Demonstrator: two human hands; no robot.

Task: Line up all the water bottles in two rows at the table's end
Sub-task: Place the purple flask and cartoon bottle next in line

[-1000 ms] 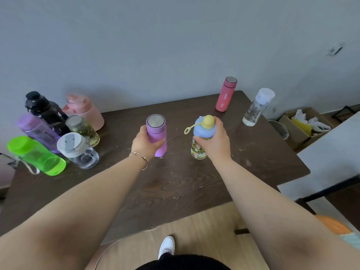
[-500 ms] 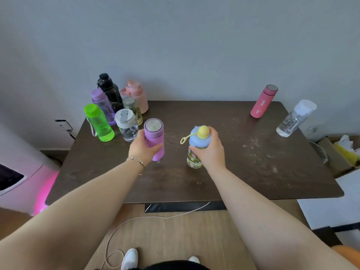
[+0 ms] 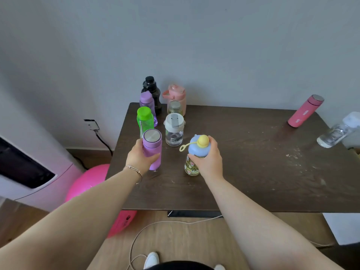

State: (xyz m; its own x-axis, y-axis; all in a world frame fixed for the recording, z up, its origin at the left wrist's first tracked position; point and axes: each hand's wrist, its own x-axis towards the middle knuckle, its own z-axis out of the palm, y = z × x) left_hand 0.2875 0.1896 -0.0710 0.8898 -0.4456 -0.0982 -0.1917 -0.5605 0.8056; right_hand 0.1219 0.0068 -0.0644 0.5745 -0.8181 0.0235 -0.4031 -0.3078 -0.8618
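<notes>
Left grip (image 3: 143, 158) wraps purple flask (image 3: 152, 148), just behind green bottle (image 3: 145, 121) | right grip (image 3: 209, 162) clamps blue-capped bottle (image 3: 195, 158), just short of clear bottle (image 3: 174, 131) | step: extending both rows | next: set down aligned on bench (image 3: 253, 172)

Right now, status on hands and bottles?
Left hand grips purple flask. Right hand grips blue-capped bottle. Pink flask, clear bottle still far right.

Pink ball (image 3: 91, 184), wall socket (image 3: 91, 124)
</notes>
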